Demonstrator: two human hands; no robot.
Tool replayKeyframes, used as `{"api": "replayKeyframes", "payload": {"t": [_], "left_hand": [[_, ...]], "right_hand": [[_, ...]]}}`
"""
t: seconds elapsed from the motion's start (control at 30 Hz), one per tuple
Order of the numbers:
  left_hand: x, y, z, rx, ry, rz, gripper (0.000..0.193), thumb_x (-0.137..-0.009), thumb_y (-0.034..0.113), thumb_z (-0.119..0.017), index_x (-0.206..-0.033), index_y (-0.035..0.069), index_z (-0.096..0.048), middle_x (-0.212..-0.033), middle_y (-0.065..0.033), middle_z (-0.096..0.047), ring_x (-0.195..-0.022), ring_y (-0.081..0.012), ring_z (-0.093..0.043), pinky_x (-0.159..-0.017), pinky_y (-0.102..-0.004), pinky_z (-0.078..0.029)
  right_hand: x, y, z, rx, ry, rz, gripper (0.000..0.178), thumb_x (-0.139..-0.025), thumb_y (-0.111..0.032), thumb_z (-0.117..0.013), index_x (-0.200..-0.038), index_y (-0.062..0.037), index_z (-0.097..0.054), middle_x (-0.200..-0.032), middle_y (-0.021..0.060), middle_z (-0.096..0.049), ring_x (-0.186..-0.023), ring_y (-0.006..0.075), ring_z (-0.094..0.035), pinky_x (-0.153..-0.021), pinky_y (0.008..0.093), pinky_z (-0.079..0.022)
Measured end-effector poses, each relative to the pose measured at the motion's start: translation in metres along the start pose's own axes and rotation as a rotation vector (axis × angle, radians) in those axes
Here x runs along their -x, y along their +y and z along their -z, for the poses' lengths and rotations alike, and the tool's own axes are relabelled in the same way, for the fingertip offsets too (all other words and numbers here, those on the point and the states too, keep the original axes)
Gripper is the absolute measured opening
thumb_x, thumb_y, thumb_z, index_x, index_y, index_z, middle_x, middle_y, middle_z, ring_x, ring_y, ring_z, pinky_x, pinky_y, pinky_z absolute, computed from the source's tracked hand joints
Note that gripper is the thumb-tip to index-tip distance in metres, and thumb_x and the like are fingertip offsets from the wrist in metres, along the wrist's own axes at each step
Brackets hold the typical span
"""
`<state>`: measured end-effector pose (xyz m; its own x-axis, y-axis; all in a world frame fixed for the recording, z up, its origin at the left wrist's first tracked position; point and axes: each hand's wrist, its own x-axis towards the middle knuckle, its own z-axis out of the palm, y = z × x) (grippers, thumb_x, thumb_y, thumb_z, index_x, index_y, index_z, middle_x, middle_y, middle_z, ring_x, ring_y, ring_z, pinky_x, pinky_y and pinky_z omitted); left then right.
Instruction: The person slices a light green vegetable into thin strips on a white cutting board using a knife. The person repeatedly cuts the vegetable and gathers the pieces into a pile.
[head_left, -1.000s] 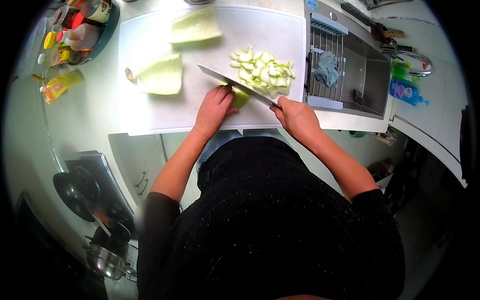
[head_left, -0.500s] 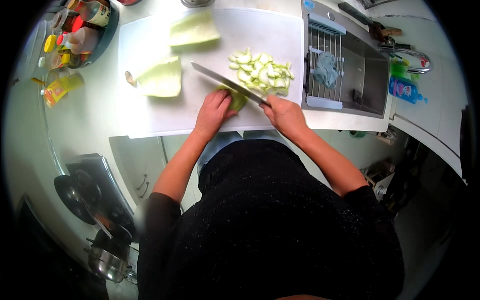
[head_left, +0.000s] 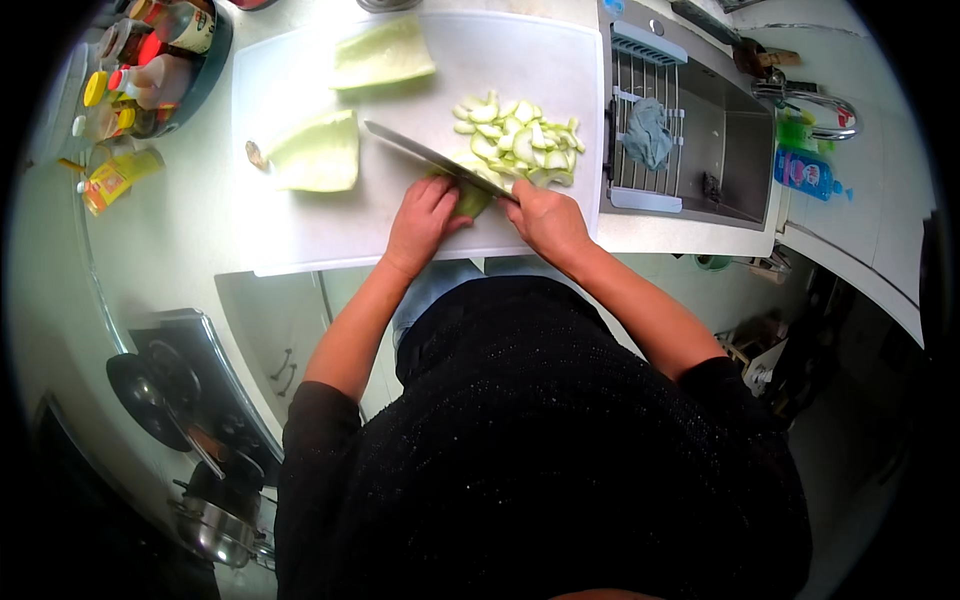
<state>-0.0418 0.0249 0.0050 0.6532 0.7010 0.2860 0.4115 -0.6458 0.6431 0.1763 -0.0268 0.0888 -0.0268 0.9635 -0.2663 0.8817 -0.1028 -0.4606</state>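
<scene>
- The green gourd piece [head_left: 470,205] is pinned to the white cutting board [head_left: 300,232] by the left hand [head_left: 425,215], whose fingers are curled over its top.
- The handle of the long-bladed knife [head_left: 430,157] is gripped in the closed right hand [head_left: 548,215]; the blade is slanted over the piece, just beside the left fingertips.
- The piece is judged light, firm and slippery on its cut faces; it is best held flat from above, fingertips tucked back.
- The thin gourd slices [head_left: 522,136], heaped beyond the knife, are judged easily snapped and best scooped.
- Two larger gourd slabs [head_left: 318,152] [head_left: 382,52] are best lifted by their edges.
- In the sink [head_left: 738,130], a blue-grey cloth [head_left: 648,134] is held by a wire rack [head_left: 647,200].
- Condiment bottles [head_left: 165,85] are crowded into a dark tub [head_left: 213,80].
</scene>
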Motion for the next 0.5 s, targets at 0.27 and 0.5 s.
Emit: {"api": "replayKeyframes", "payload": {"t": [0.27,0.5], "left_hand": [[-0.001,-0.003,-0.003,-0.017,0.016,-0.030,0.047,-0.073,0.024,-0.080,-0.110,0.001,-0.064,-0.118,-0.0159,-0.062,-0.113,-0.0364,-0.057,-0.099,-0.0451,-0.047],[0.001,-0.001,-0.001,-0.001,0.013,-0.010,0.046,-0.074,0.022,-0.080,-0.111,0.000,-0.064,-0.119,-0.0159,-0.062,-0.112,-0.0361,-0.058,-0.098,-0.0447,-0.049]], "right_hand": [[0.026,-0.010,0.055,0.078,-0.193,-0.131,0.029,-0.098,-0.027,-0.065,-0.088,-0.0014,-0.056,-0.070,0.0217,-0.064,-0.068,0.0442,-0.064,-0.061,0.0529,-0.049],[0.009,-0.001,-0.011,0.022,-0.014,0.007,0.026,-0.095,-0.025,-0.066,-0.090,-0.0015,-0.055,-0.071,0.0217,-0.066,-0.068,0.0435,-0.067,-0.062,0.0526,-0.053]]}}
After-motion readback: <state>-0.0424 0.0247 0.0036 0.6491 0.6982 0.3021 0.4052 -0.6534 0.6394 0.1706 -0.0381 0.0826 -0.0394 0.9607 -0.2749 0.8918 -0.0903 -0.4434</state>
